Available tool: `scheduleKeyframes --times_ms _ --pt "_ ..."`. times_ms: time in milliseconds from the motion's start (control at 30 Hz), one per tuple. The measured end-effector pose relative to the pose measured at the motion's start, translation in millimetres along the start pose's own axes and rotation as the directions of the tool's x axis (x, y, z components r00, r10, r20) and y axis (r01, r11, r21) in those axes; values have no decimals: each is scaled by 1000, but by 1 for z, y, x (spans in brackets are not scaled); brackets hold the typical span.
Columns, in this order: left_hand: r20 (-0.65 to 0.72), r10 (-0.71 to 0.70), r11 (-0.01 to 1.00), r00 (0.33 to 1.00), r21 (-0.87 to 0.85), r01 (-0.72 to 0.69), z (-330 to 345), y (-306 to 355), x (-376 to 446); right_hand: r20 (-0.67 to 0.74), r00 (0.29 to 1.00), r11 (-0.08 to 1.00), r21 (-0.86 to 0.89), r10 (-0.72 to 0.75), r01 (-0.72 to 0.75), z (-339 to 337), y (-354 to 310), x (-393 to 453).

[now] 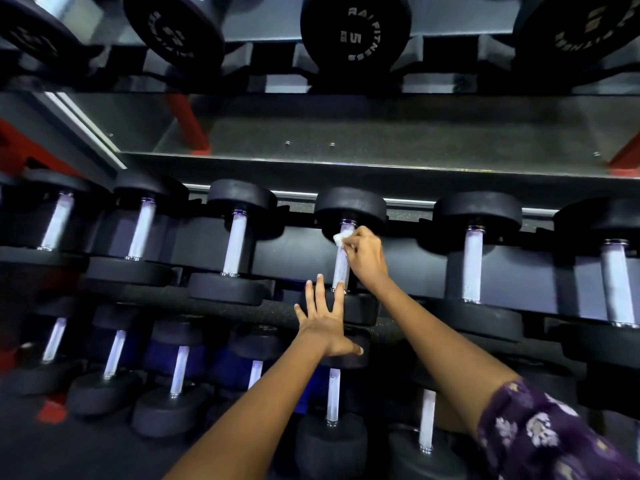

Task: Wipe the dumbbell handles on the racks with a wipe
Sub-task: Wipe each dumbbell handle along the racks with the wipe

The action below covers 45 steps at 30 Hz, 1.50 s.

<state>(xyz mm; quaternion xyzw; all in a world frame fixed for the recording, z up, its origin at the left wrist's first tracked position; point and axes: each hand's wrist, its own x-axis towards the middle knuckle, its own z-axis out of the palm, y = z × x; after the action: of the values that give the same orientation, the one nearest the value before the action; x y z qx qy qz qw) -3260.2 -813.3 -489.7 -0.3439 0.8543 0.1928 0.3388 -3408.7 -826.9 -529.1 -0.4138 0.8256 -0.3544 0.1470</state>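
On the middle tier of the rack, a black dumbbell has a knurled silver handle. My right hand pinches a small white wipe against the upper end of that handle. My left hand lies flat with straight, spread fingers on the dumbbell's near head, fingertips by the handle's lower end. Both forearms reach up from the bottom of the view.
Several more dumbbells line the middle tier, such as the left neighbour and the right neighbour. A lower tier holds smaller ones. Above hangs an upper tier with a 5 kg head. Red rack legs stand behind.
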Motion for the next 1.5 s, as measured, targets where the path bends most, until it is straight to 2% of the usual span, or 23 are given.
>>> scheduleKeyframes --times_ms 67,133,167,233,333,400,467,533,567,633,700,767,833,867,933,1000,1067,1200,1267,1333,1400,1500 --pt "4 3 1000 1000 -3 -3 1 0 0 143 979 985 -80 -143 156 2 7 -20" --pt "8 8 1000 1000 -3 -8 0 0 1 288 940 969 -112 -181 221 -4 13 -19" --pt "7 9 1000 1000 -3 -9 -1 0 1 316 933 966 -130 -172 222 -8 13 -9" --pt "5 10 1000 1000 -3 -10 -1 0 1 289 948 968 -168 -135 189 -11 8 17" --pt "2 7 1000 1000 -11 -7 0 0 0 143 987 981 -168 -74 98 -8 2 28" --pt "1 9 1000 1000 -13 -9 0 0 -1 222 965 961 -204 -140 187 -4 1 10" --pt "-1 7 1000 1000 -7 -7 0 1 -1 354 901 929 -174 -250 326 -8 5 -7" --pt "4 4 1000 1000 -3 -4 0 1 -1 430 862 908 -185 -270 376 -19 5 0" --pt "1 2 1000 1000 -3 -2 0 0 -1 420 875 910 -215 -242 355 -21 3 10" --pt "3 2 1000 1000 -5 -2 -1 1 -1 316 937 947 -226 -150 227 -21 2 30" --pt "3 -1 1000 1000 -6 1 0 1 -1 273 953 953 -232 -129 196 -14 3 29" --pt "12 -3 1000 1000 -7 3 0 1 -2 396 900 926 -238 -184 294 -8 4 9" --pt "11 -3 1000 1000 -6 3 0 1 -2 535 808 888 -207 -247 410 -10 3 -8" --pt "14 -6 1000 1000 -4 6 0 1 -2 559 787 886 -185 -262 426 -14 3 -7" --pt "12 -14 1000 1000 7 14 -2 1 -2 515 824 908 -183 -237 376 -19 1 7" --pt "9 -19 1000 1000 8 18 -2 3 -2 325 936 973 -138 -132 185 -19 2 17" --pt "9 -20 1000 1000 4 20 -1 3 -2 147 988 995 -73 -52 64 -12 1 9" --pt "0 -16 1000 1000 13 16 0 2 -3 173 984 998 -46 -43 52 -3 6 -32" --pt "-12 -5 1000 1000 16 5 1 2 -3 95 992 994 63 80 -86 -2 7 -40" --pt "-22 1 1000 1000 15 -1 2 2 -3 -33 969 946 228 244 -231 0 -1 -33" --pt "-17 0 1000 1000 15 0 2 2 -3 -119 928 884 367 353 -289 4 -12 -15" --pt "-16 1 1000 1000 13 -1 2 1 -1 -128 869 776 525 479 -350 2 -15 16"
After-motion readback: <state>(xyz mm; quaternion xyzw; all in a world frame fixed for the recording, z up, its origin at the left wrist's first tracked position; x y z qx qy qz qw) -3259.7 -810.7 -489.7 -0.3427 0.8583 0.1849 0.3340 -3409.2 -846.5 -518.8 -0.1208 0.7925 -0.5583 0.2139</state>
